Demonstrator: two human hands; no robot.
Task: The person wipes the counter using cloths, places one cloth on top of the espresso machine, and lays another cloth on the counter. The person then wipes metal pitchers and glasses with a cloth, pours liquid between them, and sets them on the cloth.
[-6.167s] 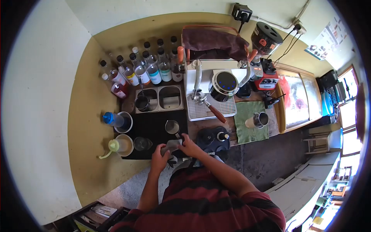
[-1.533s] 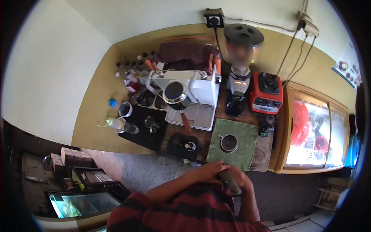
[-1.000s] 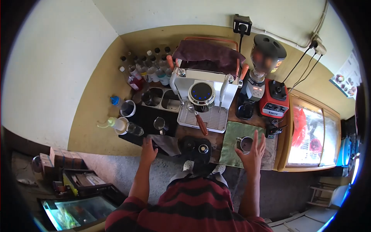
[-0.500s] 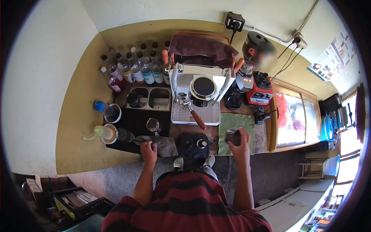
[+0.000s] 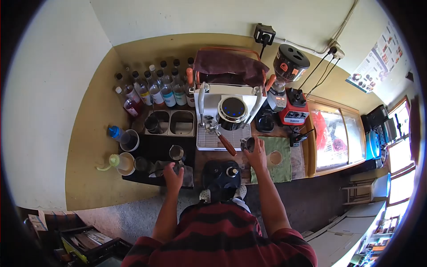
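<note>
My right hand (image 5: 257, 155) is closed around a small dark-looking cup (image 5: 247, 143), held just right of the espresso machine's drip tray (image 5: 209, 141). Below and to the right, a cup of beige drink (image 5: 275, 157) stands on the green cloth (image 5: 281, 172). My left hand (image 5: 173, 176) has its fingers closed at the bunched grey cloth (image 5: 187, 175) on the black mat. Just beyond it sits a small clear pitcher (image 5: 176, 152). A wooden-handled portafilter (image 5: 227, 144) is fitted in the espresso machine (image 5: 207, 101).
A black tamping stand (image 5: 221, 182) with a tamper lies at the front edge. Syrup bottles (image 5: 167, 94) and a double sink (image 5: 182, 122) are at the back left. The grinder (image 5: 288, 66) and red blender (image 5: 294, 113) stand on the right. Squeeze bottles sit in white bowls (image 5: 129, 167).
My right hand has moved left from the green cloth with the small cup, and the beige drink now shows there. The grey cloth is more bunched at my left hand.
</note>
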